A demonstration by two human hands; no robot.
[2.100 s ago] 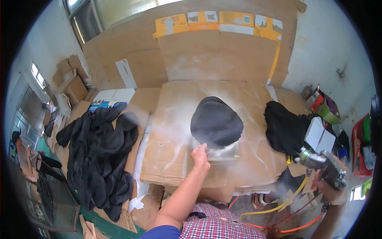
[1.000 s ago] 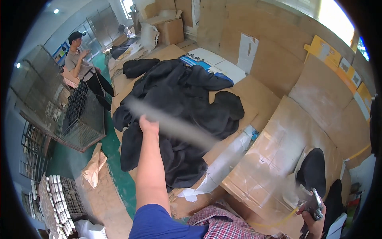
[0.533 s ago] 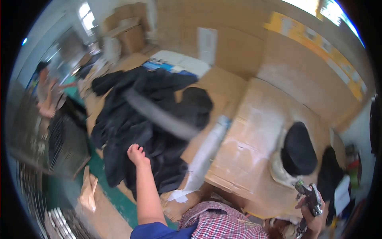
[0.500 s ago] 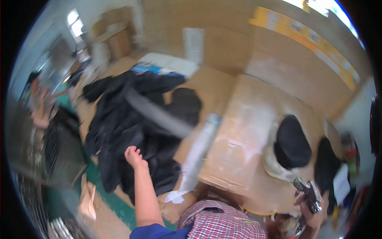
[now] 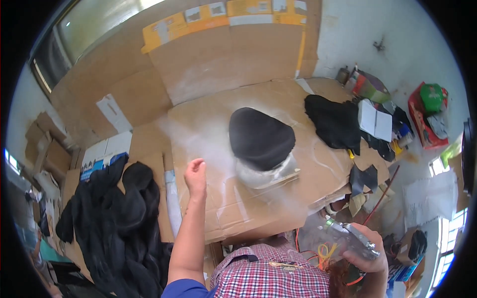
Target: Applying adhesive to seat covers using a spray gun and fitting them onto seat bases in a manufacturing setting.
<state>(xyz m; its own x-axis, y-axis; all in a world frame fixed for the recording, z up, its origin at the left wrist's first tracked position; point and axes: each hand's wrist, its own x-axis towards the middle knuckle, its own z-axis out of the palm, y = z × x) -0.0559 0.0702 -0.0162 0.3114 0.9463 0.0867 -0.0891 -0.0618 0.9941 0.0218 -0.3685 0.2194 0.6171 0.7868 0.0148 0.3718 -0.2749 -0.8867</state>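
Note:
My right hand (image 5: pixel 366 252) is wrapped round a metal spray gun (image 5: pixel 352 237) at the lower right, its nozzle pointing toward the table. My left hand (image 5: pixel 195 175) hangs above the cardboard-covered table (image 5: pixel 208 213), left of the black pieces, with fingers curled together and nothing visible in them. A stack of rounded black fabric-like pieces (image 5: pixel 261 136) rests on a pale, whitish block-like support (image 5: pixel 263 176). Neither hand touches the stack. Whitish haze or residue shows on the cardboard around it.
A heap of black pieces (image 5: pixel 119 223) covers the left side. More black pieces (image 5: pixel 333 121) lie at the right, beside an open notebook (image 5: pixel 376 121). Cardboard panels (image 5: pixel 208 64) stand behind the table. An orange hose (image 5: pixel 298 241) hangs below its front edge.
My view has swung right, centring the black stack. A blurred black strip in the air over the heap is gone from sight. My left fingers are more curled; my right hand keeps the spray gun.

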